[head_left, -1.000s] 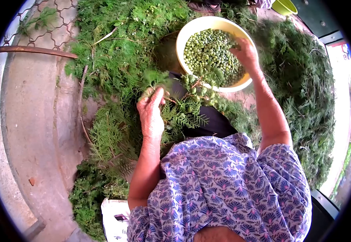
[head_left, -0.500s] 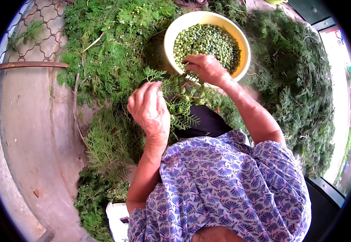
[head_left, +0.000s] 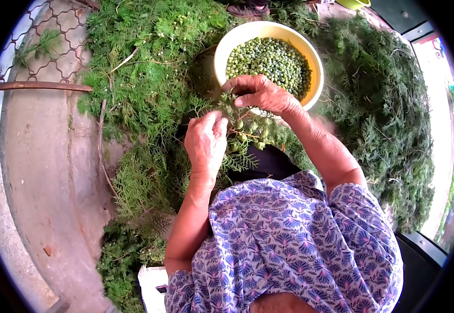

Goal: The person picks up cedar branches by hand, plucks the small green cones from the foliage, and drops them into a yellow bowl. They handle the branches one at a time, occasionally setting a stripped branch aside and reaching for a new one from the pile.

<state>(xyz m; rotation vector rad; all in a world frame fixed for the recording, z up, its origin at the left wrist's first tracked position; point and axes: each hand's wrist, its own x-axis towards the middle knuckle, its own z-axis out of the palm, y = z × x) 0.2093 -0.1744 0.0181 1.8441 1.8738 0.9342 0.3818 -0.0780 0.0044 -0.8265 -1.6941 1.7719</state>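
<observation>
My left hand (head_left: 206, 143) is closed round a leafy conifer sprig (head_left: 249, 136) that carries several round green cones. The sprig lies above my lap, just below the yellow basin (head_left: 316, 78). With thumb and fingers together, my right hand (head_left: 263, 95) grips the upper part of the same sprig. Its fingertips partly hide what they pinch there. Small green cones (head_left: 268, 62) fill much of the basin, whose near rim is partly covered by my right hand.
Cut green branches (head_left: 149, 78) cover the ground on the left, and a darker heap of branches (head_left: 378, 120) lies on the right. A rusty bar (head_left: 39, 85) crosses the concrete path (head_left: 39, 172). A white bag (head_left: 153, 287) lies near my left elbow.
My right hand has moved from over the basin's edge down and left to the sprig. My left hand has shifted right, and the two hands are now close together.
</observation>
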